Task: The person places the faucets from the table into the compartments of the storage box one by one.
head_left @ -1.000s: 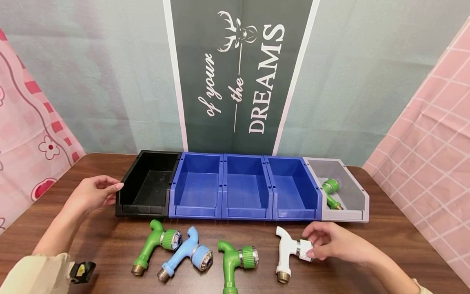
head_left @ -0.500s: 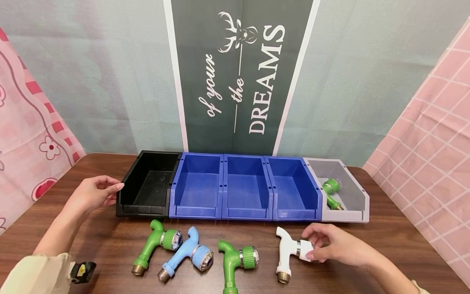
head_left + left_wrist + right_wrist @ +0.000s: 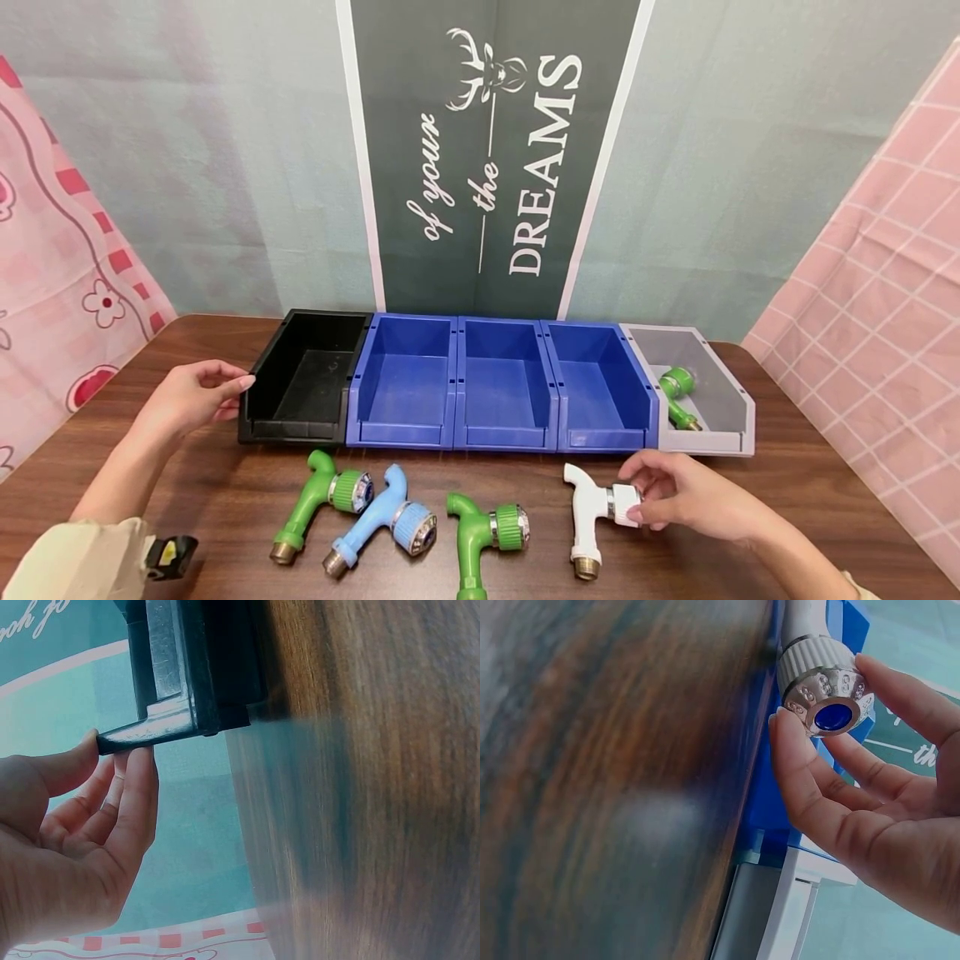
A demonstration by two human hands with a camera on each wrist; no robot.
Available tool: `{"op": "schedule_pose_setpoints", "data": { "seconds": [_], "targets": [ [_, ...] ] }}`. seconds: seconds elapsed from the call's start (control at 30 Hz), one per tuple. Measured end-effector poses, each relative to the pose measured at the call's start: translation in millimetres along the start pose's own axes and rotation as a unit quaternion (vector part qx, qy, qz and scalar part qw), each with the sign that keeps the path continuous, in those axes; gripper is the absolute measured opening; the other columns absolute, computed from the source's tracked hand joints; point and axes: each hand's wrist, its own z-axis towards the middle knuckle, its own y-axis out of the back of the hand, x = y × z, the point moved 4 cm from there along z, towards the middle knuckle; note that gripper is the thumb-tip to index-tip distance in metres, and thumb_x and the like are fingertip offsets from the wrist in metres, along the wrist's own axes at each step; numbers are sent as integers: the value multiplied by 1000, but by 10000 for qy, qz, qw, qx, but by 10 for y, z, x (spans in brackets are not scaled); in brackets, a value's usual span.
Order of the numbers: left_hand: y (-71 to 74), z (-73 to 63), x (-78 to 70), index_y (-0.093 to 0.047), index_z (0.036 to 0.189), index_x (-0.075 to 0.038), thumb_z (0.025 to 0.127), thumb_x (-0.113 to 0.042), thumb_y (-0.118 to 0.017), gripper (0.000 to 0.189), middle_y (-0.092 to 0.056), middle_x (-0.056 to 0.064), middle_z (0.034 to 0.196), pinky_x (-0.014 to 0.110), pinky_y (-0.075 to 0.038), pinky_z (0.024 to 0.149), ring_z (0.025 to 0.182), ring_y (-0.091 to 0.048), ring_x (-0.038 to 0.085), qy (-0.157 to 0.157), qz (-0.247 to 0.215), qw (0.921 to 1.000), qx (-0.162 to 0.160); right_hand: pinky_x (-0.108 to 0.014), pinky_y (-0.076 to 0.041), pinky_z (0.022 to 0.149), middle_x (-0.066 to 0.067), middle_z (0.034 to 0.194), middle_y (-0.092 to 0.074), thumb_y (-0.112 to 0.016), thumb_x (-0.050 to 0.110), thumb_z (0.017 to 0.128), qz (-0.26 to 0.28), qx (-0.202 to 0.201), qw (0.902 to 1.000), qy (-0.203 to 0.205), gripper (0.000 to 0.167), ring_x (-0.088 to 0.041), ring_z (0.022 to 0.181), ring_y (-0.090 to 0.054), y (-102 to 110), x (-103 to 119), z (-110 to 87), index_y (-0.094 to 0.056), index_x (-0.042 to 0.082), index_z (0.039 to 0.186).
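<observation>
The fingers of the right hand (image 3: pixel 678 497) grasp the knob (image 3: pixel 817 664) of the white tap (image 3: pixel 587 518), which is at the near right of the bench (image 3: pixel 225 508), in front of the blue bins (image 3: pixel 400 435). At the far left, the left hand (image 3: pixel 193 398) pinches the black bin (image 3: pixel 294 432) by its left wall, between thumb and fingers. Left of the white tap lie a blue tap (image 3: pixel 369 523) and two green taps (image 3: pixel 472 537).

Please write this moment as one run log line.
left hand: holds black bin; right hand: pinches white tap by knob; table: two green taps, light-blue tap; grey bin: one green tap
</observation>
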Motion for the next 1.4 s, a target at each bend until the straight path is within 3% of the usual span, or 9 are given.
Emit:
{"op": "schedule_pose_setpoints", "data": {
  "seconds": [0.6,0.9,1.4],
  "targets": [
    [6,-1,-4,-51,104,17,94,-17,-52,35,-57,1,73,26,-54,58,61,-56,8,12,42,10000,11,-41,-54,59,-15,90,-50,-62,-2,82,291,-203,9991,229,33,-13,73,-59,56,55,-25,-46,-15,109],
    [-4,-5,-13,-51,103,17,94,-16,-52,34,-57,1,73,26,-53,57,61,-55,8,3,133,9999,-48,-35,-54,59,-14,92,-49,-59,-5,83,556,-172,9975,391,31,-11,74,-58,50,88,13,-44,-16,107],
    [1,-5,-3,-52,104,16,94,-16,-52,33,-58,2,75,26,-54,58,63,-56,8,-43,155,9998,-83,-26,-50,57,-13,91,-53,-68,-4,75,-263,-635,9959,589,37,-13,70,-57,86,167,44,-50,-11,107]
  ]
}}
